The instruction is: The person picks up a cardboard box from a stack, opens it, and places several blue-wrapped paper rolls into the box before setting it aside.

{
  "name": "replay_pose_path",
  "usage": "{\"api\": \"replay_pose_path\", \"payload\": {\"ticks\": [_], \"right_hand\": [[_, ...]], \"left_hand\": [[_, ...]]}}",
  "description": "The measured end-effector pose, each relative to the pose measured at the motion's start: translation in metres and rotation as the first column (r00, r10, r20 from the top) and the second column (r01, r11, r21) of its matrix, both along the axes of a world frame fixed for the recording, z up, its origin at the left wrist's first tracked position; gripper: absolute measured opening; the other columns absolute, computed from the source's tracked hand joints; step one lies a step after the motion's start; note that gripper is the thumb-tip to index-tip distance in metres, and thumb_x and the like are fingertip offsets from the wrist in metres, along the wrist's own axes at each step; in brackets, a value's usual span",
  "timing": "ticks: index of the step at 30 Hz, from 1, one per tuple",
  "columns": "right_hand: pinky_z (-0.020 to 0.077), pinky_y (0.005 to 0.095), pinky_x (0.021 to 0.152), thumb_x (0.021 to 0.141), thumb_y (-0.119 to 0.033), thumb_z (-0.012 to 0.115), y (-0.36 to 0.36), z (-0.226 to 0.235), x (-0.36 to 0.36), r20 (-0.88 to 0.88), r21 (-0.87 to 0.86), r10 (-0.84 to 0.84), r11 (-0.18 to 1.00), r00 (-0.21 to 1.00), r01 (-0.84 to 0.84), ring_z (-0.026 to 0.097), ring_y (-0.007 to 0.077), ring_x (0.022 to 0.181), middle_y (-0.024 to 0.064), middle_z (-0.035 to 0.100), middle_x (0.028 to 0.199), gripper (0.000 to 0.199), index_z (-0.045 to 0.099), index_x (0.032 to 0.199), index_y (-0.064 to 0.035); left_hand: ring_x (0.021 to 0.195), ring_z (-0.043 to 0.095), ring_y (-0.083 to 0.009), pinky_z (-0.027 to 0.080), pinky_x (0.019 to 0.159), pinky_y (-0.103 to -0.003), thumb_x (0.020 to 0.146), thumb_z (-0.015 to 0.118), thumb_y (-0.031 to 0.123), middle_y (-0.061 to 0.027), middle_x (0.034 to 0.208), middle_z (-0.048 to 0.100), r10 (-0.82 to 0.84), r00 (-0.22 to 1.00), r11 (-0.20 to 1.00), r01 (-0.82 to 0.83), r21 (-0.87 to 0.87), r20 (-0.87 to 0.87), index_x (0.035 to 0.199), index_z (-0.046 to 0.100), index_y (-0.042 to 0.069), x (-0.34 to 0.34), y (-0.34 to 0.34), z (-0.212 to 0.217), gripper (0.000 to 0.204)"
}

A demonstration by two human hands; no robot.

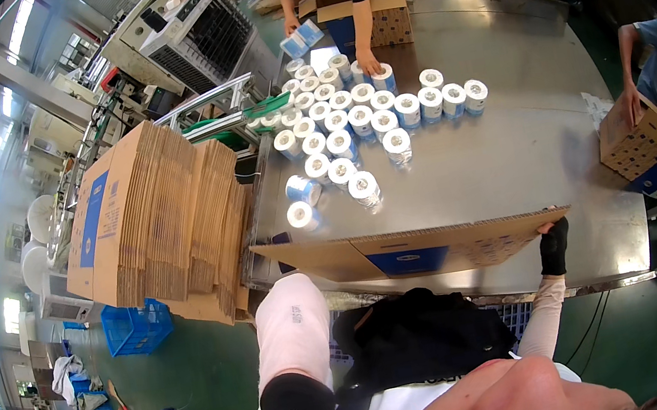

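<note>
1. Right hand (551,229): closed around the edge of a flattened box (474,246) near its right end. A black glove (556,250) covers most of the hand, while bare fingers show at the cardboard.
2. Left hand: hidden from view, so I cannot tell whether it is open or closed, or what it touches. Its forearm, in a pale pink sleeve (291,328), reaches up to the left part of the flattened box.
3. The flattened box stretches along the near side of a metal table (536,144), in front of the person, its printed face with a blue panel turned toward the person.
4. Beyond it, many white and blue rolls (397,143) stand close together on the table; one near the front left leans.
5. Across the table, a co-worker has one hand (368,62) down on a roll at the far side of the group; the other hand (291,25) grips a blue and white pack (302,39). An open box (390,25) stands beside that person.
6. At the right, another person's hand (633,107) rests on a brown and blue box (638,142); its fingers are too small to read.
7. To the left of the table rises a tall stack of flattened boxes (152,213).
</note>
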State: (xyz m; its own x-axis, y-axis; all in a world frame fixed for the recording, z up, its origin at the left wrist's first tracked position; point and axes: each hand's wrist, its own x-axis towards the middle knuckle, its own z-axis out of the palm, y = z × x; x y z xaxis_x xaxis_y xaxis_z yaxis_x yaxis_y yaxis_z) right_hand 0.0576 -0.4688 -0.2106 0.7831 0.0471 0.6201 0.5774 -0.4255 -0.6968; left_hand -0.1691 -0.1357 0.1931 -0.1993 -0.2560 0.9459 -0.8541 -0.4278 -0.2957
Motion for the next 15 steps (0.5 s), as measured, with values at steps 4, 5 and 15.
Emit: {"api": "replay_pose_path", "payload": {"ticks": [4,5,15], "right_hand": [[0.039,0.035,0.083,0.079,-0.005,0.051,0.044,0.024,0.002,-0.184,0.11,0.118,0.989,0.976,-0.099,0.05,0.0266,0.092,0.0129,0.052,0.094,0.007,0.051,0.073,-0.0041],[0.0391,0.0343,0.082,0.079,-0.004,0.05,0.055,0.03,0.004,-0.168,0.113,0.138,0.986,0.976,-0.12,0.05,0.0257,0.09,0.0123,0.052,0.093,0.006,0.051,0.073,-0.0038],[0.039,0.0325,0.08,0.076,-0.005,0.052,0.066,0.03,-0.002,-0.354,0.284,0.209,0.953,0.912,-0.108,0.05,0.0253,0.088,0.0123,0.052,0.097,0.002,0.052,0.075,-0.0032]], "left_hand": [[0.117,0.043,-0.0316,0.028,0.101,-0.054,0.078,0.063,0.037,-0.0117,0.119,0.053,0.009,1.0,1.0,-0.009,0.006,-0.005,0.099,0.058,0.012,-0.006,-0.011,0.002,0.033],[0.118,0.043,-0.0318,0.028,0.101,-0.054,0.078,0.063,0.037,-0.0119,0.119,0.053,0.021,1.0,1.0,-0.021,0.007,-0.004,0.1,0.058,0.012,-0.006,-0.01,0.002,0.033],[0.12,0.04,-0.034,0.027,0.102,-0.054,0.078,0.063,0.039,-0.0146,0.122,0.05,0.023,1.0,0.999,-0.023,-0.044,-0.002,0.104,0.055,0.01,-0.006,-0.007,-0.006,0.04]]}}
